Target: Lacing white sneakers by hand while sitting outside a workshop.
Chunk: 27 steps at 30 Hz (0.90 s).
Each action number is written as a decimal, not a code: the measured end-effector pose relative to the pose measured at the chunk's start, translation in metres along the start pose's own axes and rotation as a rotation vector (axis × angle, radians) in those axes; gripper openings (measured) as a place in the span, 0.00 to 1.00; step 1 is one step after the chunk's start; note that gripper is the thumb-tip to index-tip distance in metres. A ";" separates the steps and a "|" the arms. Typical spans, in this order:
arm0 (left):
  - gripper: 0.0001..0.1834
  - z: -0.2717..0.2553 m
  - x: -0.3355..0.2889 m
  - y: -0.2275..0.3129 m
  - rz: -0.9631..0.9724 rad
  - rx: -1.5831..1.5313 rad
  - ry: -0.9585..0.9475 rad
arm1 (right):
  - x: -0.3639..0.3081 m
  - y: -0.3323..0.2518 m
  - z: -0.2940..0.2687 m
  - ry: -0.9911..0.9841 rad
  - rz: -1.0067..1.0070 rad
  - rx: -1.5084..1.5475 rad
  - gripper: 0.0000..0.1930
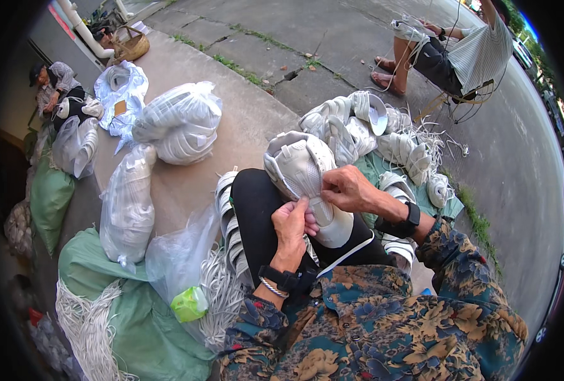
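Observation:
A white shoe upper (292, 162) with a mesh panel rests across my lap, its rounded toe pointing away from me. At the left edge of its opening, my left hand (289, 227) is closed, thumb and fingers pinching the upper. My right hand (353, 190) is closed in a pinch over the eyelet area on the other side; what lies between its fingertips is too small to make out. A white shoelace (353, 253) trails from beside the upper across my dark trousers. Both fingertips are close together, a short gap apart.
Stacked white uppers (228, 216) and a bundle of loose laces (221, 298) lie at my left, near a green sack (148, 324) and bagged uppers (179, 124). More uppers (406, 152) cover a green sheet at right. Two people sit farther off, one left, one right.

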<state>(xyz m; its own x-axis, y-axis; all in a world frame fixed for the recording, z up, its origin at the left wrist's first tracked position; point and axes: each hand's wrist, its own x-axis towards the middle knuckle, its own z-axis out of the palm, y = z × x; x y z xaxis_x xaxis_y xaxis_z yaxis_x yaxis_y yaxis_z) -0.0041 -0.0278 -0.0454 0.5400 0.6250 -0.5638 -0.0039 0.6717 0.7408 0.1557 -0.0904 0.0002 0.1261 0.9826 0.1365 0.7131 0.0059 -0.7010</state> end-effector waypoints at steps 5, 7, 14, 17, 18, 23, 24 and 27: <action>0.15 0.003 -0.002 0.001 -0.006 -0.005 0.014 | -0.001 0.002 0.005 0.039 -0.063 -0.111 0.06; 0.15 0.007 -0.002 0.003 -0.014 -0.006 0.027 | 0.005 0.001 0.007 0.028 -0.109 -0.190 0.06; 0.13 -0.001 -0.006 0.004 -0.026 0.030 -0.044 | 0.000 -0.002 0.003 -0.011 -0.096 -0.075 0.05; 0.11 -0.001 -0.010 0.004 -0.003 -0.001 -0.064 | -0.001 -0.006 -0.001 0.123 -0.037 -0.038 0.05; 0.09 0.000 -0.012 0.004 0.028 -0.005 -0.066 | -0.001 -0.007 -0.001 0.088 -0.084 -0.145 0.07; 0.04 0.000 -0.019 0.007 0.279 0.244 0.012 | 0.002 -0.021 0.025 -0.017 -0.154 -0.278 0.10; 0.03 -0.002 -0.018 0.006 0.401 0.333 0.030 | 0.004 -0.023 0.026 0.024 -0.142 -0.217 0.09; 0.05 0.004 -0.018 0.007 0.646 0.677 0.103 | -0.001 -0.013 0.022 0.121 -0.132 -0.112 0.07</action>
<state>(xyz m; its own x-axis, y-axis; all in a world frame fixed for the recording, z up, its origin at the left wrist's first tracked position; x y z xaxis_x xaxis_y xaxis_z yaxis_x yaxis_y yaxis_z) -0.0104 -0.0358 -0.0282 0.5266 0.8497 0.0250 0.2313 -0.1716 0.9576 0.1314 -0.0877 -0.0064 0.1037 0.9451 0.3099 0.8001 0.1059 -0.5905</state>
